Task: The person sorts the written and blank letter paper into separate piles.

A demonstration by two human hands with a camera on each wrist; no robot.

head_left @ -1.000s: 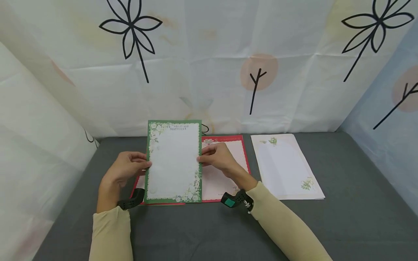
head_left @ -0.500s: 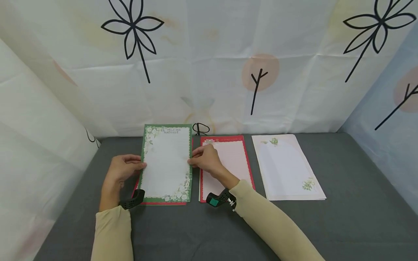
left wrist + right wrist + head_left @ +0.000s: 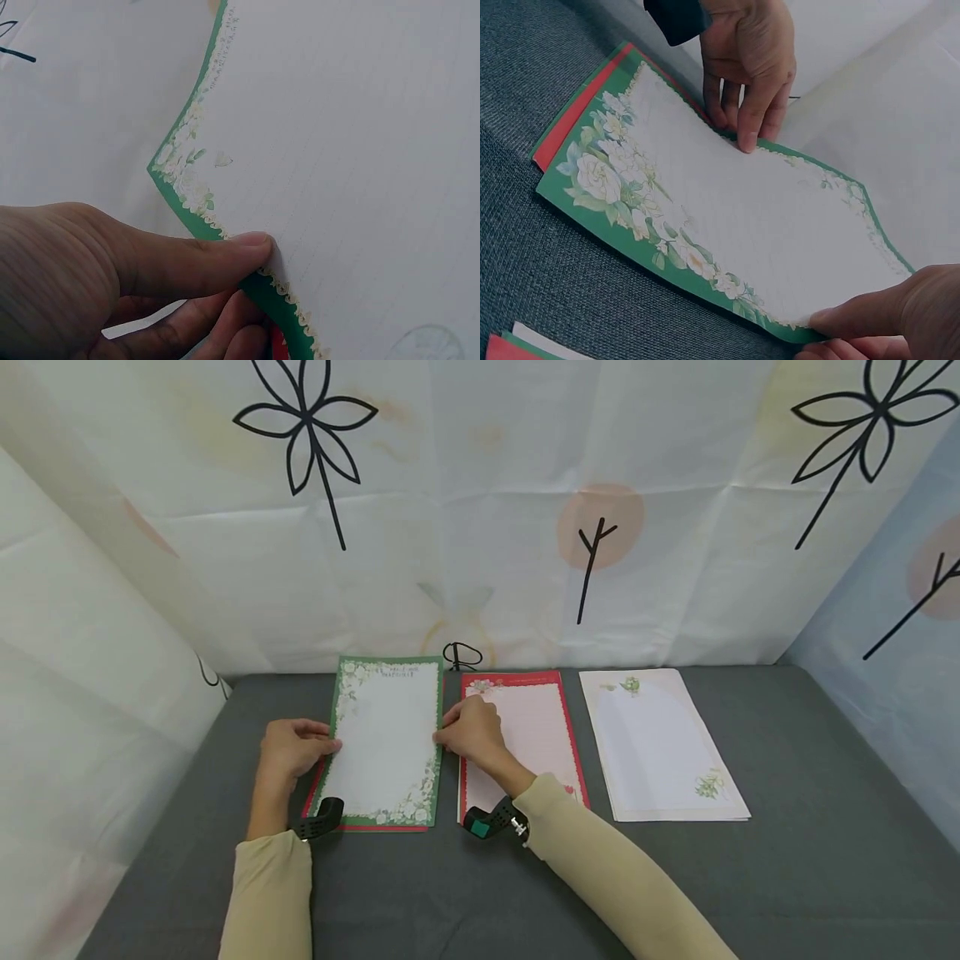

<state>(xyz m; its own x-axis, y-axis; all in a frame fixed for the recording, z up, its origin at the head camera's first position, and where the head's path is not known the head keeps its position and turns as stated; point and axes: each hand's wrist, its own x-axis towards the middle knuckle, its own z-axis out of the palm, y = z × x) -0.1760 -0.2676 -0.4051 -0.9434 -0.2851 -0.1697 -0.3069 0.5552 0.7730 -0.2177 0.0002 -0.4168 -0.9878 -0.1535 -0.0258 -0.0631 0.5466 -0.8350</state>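
A sheet of letter paper (image 3: 386,735) with a green border and white flowers is held by both hands, bowed up between its sides. My left hand (image 3: 294,750) pinches its left edge, thumb (image 3: 202,264) on top and fingers beneath. On the opposite edge, my right hand (image 3: 474,731) pinches with the thumb (image 3: 862,311) above and fingers curled under. Beneath it lies a red-bordered sheet (image 3: 581,105), showing as a strip along the near and left edges, with a thin green edge below that.
To the right lies a stack of red-bordered pink letter paper (image 3: 528,718), partly under my right forearm. Farther right is a stack of cream paper (image 3: 667,743) with green leaf prints. A printed cloth (image 3: 495,577) hangs behind the grey tabletop (image 3: 465,893).
Both hands have carried the green-bordered sheet left from over the pink stack and lowered it onto the red-bordered sheet at left. In the last half second its top edge has dropped.
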